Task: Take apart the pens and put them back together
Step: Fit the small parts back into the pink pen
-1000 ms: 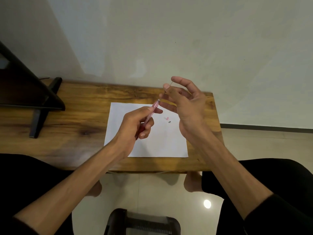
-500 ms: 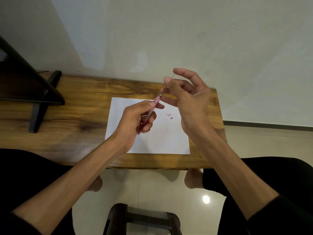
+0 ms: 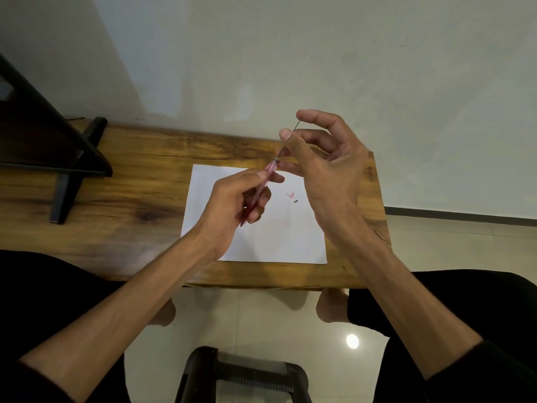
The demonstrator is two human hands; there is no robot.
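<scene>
Above the desk [image 3: 130,199]: one pink pen barrel [image 3: 263,184], slanted, pinched in my left hand [image 3: 232,205] grip; one thin dark refill [image 3: 287,141] rising from the barrel's upper end, pinched between thumb and fingers of my right hand [image 3: 328,167]. On one white paper sheet [image 3: 276,239]: two small loose parts, one pink piece [image 3: 290,195], one dark piece [image 3: 296,201]. No writing legible.

Black sleeves [image 3: 491,370] pushed up the forearms, black trousers [image 3: 465,298], bare feet [image 3: 331,308].
</scene>
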